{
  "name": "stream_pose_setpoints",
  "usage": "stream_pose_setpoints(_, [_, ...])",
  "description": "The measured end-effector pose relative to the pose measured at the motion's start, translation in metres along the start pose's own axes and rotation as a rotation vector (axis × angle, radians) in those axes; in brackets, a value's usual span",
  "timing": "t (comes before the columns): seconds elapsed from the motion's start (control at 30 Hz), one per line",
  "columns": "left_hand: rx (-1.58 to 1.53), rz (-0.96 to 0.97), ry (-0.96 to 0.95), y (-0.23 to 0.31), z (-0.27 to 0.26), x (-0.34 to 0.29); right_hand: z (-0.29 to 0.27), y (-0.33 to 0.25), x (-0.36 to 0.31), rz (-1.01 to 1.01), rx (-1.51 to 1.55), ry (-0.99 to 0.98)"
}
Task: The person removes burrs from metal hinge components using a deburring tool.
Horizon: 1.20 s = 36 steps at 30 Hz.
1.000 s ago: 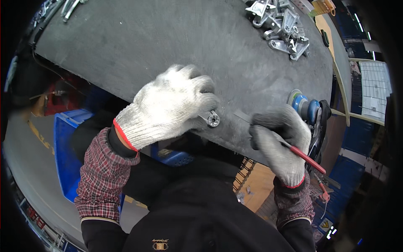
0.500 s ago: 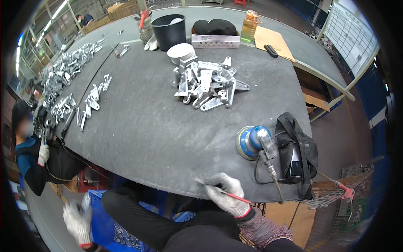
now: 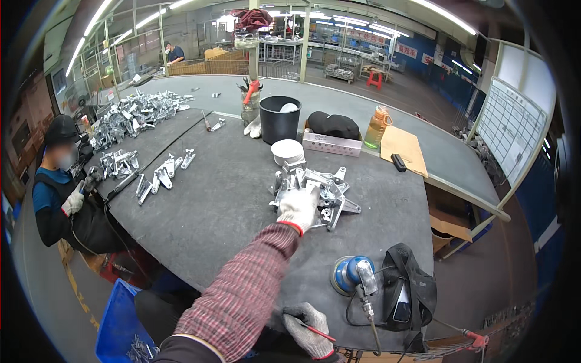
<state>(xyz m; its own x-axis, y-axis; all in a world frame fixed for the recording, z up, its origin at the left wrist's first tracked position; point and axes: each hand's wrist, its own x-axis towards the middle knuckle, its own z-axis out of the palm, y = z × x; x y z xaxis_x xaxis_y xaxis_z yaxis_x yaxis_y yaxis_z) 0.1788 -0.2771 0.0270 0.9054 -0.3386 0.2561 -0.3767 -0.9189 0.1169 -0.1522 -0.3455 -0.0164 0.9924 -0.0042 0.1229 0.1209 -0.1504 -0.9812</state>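
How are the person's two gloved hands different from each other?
The left hand reaches out to the pile of metal parts, while the right hand is close to the person's body. The right hand holds a red-handled tool; whether the left hand grips a part is too blurry to tell. The left hand's glove looks mostly white, the right hand's greyer. Both gloves have red cuff edges.

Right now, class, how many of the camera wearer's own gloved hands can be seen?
2. The left hand is at the pile of silvery metal parts; the right hand holds a red-handled tool by the near edge of the table.
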Motion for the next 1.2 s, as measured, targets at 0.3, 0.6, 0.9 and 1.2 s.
stream_pose_setpoints(0.3, [-0.509,0.102,0.552,-0.073,-0.079,-0.094,-0.008,-0.002,0.001,0.122,0.089,0.013])
stream_pose_setpoints(0.6, [-0.258,0.083,0.117,-0.104,-0.062,-0.322,-0.003,-0.010,0.011,0.182,0.023,0.116])
stream_pose_setpoints(0.9, [-0.340,0.199,-0.083,-0.181,-0.087,-0.267,0.004,-0.016,0.003,0.335,0.045,0.170])
stream_pose_setpoints(1.2, [-0.514,0.197,-0.227,-0.197,-0.079,-0.253,0.007,-0.028,0.007,0.425,0.018,0.186])
